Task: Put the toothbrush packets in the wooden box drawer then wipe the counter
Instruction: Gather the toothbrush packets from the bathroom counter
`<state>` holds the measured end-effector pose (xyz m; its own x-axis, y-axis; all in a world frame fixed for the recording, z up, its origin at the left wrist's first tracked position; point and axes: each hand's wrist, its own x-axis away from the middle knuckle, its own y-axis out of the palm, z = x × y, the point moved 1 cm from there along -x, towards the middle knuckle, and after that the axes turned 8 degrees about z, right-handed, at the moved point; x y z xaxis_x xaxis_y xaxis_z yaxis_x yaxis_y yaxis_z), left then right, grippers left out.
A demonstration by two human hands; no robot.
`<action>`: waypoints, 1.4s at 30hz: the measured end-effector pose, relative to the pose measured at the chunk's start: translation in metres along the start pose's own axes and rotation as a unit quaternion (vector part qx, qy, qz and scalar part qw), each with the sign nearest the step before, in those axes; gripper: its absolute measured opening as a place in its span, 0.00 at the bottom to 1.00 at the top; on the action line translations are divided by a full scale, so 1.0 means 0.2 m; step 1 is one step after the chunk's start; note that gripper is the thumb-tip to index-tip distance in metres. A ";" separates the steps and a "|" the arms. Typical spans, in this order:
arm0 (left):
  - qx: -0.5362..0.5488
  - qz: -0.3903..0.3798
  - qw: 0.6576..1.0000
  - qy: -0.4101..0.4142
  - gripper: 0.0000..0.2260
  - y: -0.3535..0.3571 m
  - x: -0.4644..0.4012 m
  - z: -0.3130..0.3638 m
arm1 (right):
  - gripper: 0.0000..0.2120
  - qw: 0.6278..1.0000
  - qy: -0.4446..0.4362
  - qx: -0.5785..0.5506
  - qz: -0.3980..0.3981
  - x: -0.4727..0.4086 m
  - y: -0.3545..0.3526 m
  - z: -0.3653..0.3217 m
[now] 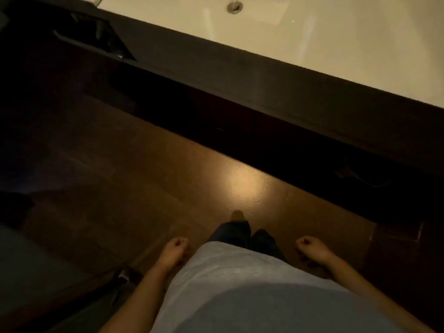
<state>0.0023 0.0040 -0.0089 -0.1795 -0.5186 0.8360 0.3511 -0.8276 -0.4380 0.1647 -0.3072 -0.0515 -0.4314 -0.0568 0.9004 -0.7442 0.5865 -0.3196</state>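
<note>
I look steeply down at my own body and the floor. My left hand (174, 248) hangs at my side with its fingers curled in and nothing in it. My right hand (310, 247) hangs on the other side, also closed into a loose fist and holding nothing. The dark counter (240, 75) runs diagonally across the top of the view, well above both hands. No toothbrush packets, wooden box or cloth are in view.
A pale sink basin (312, 32) with a metal drain (235, 6) is set in the counter at the upper right. A dark tray-like object (96, 36) lies on the counter at the upper left. Brown floor (192, 183) lies below, with dim shapes at the left edge.
</note>
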 end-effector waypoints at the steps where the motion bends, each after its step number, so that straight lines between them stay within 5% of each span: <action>1: 0.011 0.009 1.000 -0.003 0.09 -0.02 0.00 -0.05 | 0.08 1.000 -0.015 0.014 0.004 -0.03 0.01 -0.03; 9: 0.122 0.079 0.988 -0.057 0.07 -0.23 -0.02 -0.38 | 0.11 0.986 -0.092 0.140 -0.002 -0.02 0.17 -0.45; 17: 0.186 0.049 0.978 -0.087 0.08 -0.60 -0.21 -0.51 | 0.12 0.981 -0.087 0.172 0.030 -0.04 0.53 -0.77; 28: 0.207 0.079 0.975 0.000 0.06 -1.21 -0.64 -0.08 | 0.07 0.974 -0.120 0.191 0.035 -0.08 0.98 -1.44; 42: 0.298 0.168 0.935 -0.096 0.07 -1.77 -1.05 0.14 | 0.13 0.921 -0.246 0.299 -0.046 -0.27 1.52 -2.97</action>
<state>-0.0580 0.4126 -0.0197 0.1814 -0.6324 0.7531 0.8179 -0.3282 -0.4726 0.2651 0.3529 -0.0220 -0.4224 -0.5298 0.7354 -0.8730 0.0197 -0.4872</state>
